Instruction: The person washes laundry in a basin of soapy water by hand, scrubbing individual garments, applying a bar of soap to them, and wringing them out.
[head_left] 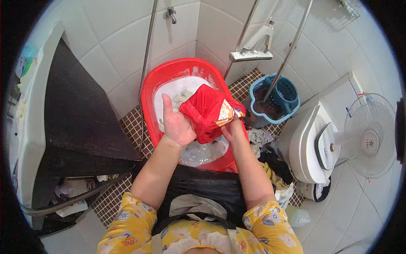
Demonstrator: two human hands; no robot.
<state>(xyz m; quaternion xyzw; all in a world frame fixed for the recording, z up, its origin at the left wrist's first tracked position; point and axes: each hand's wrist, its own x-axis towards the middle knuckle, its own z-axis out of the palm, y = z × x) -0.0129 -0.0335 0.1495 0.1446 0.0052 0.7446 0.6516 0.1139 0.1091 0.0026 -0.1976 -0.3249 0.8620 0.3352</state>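
A wet, bunched red cloth (pixel 203 109) with an orange, white and blue patterned patch is held up over a red plastic basin (pixel 147 95). My left hand (pixel 177 126) supports its left side, palm turned up and thumb raised; the fingers are hidden under the cloth. At the lower right edge, by the patterned patch, my right hand (pixel 234 128) grips the fabric. White foam (pixel 163 90) covers the far part of the basin, around a pale soaked cloth (pixel 182 99). Bubbly water (pixel 204 154) shows at the near side.
Right of the basin stand a blue-rimmed mop bucket (pixel 251 95) with a pole in it, and piled clothes (pixel 274 168). Farther right are a toilet (pixel 299 149) and a fan (pixel 369 139). A metal hose (pixel 146 54) hangs behind; a sink (pixel 35 127) juts in at left.
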